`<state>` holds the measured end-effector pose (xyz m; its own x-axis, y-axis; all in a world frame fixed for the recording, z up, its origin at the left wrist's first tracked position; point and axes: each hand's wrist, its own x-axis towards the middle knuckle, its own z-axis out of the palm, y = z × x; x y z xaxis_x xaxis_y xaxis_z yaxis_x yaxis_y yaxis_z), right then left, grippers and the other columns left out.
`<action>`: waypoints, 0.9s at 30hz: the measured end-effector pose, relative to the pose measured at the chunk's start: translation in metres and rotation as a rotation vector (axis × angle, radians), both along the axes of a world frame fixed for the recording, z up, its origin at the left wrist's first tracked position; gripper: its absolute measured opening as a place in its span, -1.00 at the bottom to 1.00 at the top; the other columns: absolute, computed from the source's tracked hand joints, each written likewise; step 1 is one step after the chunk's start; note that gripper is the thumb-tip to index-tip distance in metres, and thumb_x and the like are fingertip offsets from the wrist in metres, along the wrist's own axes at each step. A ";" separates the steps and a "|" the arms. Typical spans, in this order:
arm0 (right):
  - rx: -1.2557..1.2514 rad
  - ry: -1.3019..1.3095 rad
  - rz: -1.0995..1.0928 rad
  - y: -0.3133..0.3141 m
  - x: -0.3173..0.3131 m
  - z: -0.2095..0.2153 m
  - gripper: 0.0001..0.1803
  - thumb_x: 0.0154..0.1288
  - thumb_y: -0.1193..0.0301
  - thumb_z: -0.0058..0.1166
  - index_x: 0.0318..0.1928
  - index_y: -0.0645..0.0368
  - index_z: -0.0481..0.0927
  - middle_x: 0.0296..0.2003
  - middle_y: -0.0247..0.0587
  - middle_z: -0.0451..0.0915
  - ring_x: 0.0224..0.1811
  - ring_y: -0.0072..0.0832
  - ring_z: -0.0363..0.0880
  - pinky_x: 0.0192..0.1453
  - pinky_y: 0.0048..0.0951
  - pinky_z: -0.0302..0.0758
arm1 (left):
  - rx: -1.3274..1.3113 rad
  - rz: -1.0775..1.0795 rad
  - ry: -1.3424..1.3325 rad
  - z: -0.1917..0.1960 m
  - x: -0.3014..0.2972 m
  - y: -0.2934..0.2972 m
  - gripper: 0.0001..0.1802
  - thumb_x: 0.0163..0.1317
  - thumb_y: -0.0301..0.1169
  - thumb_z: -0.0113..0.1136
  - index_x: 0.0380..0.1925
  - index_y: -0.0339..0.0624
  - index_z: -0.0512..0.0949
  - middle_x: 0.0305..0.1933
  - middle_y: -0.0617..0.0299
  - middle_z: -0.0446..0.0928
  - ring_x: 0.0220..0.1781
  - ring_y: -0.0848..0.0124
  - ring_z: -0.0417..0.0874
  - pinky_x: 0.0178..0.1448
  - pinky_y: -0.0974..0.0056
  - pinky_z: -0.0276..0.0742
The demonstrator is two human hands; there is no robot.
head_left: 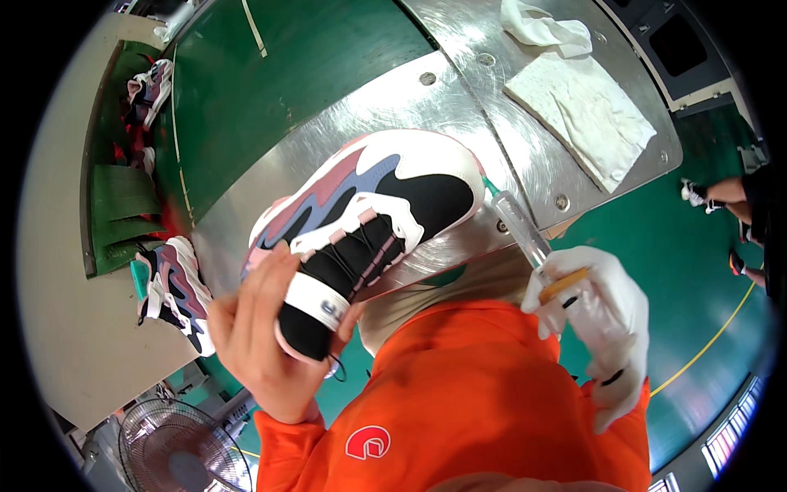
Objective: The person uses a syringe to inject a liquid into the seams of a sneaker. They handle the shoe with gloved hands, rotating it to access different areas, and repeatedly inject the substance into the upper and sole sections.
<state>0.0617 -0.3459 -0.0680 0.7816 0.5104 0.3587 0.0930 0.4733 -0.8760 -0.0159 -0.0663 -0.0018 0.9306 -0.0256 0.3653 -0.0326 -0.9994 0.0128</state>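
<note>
My left hand (266, 336), bare, is wrapped around the heel and collar end of a sneaker (447, 201). The sneaker is black, white, blue and mauve with black laces, its toe pointing away to the right. In a white glove, my right hand (602, 320) grips a clear syringe (521, 228) with a green tip. That tip meets the edge of the sole at the toe, or lies very close to it. A short tan stick-like piece (564, 284) also sits among the gloved fingers; its kind is hard to make out.
Under the sneaker lies a shiny metal tabletop (393, 97), with a green belt (311, 49) beyond it. A folded white cloth (586, 115) rests at the far right. More sneakers (176, 291) stand at the left, above a fan (184, 447). Another person's legs (730, 193) show at right.
</note>
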 end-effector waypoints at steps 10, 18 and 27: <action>-0.082 -0.032 0.030 0.017 -0.009 -0.054 0.03 -0.52 0.30 0.52 0.12 0.37 0.37 -0.17 -0.04 0.58 -0.45 -0.42 0.51 -0.30 -0.51 0.48 | -0.180 -0.105 0.131 0.018 0.056 0.032 -0.41 -0.28 -0.10 0.58 -0.27 -0.25 0.62 -0.31 0.22 0.66 -0.40 0.26 0.39 -0.26 0.24 0.36; -0.197 -0.230 -0.108 0.024 -0.012 -0.075 -0.10 -0.48 0.29 0.38 0.06 0.36 0.42 -0.16 0.00 0.59 -0.25 -0.09 0.59 -0.10 -0.28 0.55 | -0.357 -0.026 0.280 0.026 0.070 0.037 -0.45 -0.27 -0.24 0.56 -0.24 -0.25 0.62 -0.31 0.30 0.64 -0.33 0.37 0.37 -0.23 0.30 0.33; -0.111 -0.182 -0.142 0.030 -0.015 -0.088 -0.07 -0.42 0.25 0.39 0.10 0.39 0.38 -0.15 0.00 0.59 -0.27 -0.13 0.60 -0.16 -0.30 0.56 | -0.294 -0.081 0.422 0.035 0.088 0.040 -0.44 -0.27 -0.19 0.57 -0.22 -0.21 0.64 -0.30 0.28 0.64 -0.33 0.33 0.41 -0.20 0.26 0.40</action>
<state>0.0466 -0.3156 -0.1562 0.7760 0.4441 0.4478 0.3127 0.3457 -0.8847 0.0724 -0.0267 0.0333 0.9977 -0.0561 -0.0392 -0.0406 -0.9461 0.3214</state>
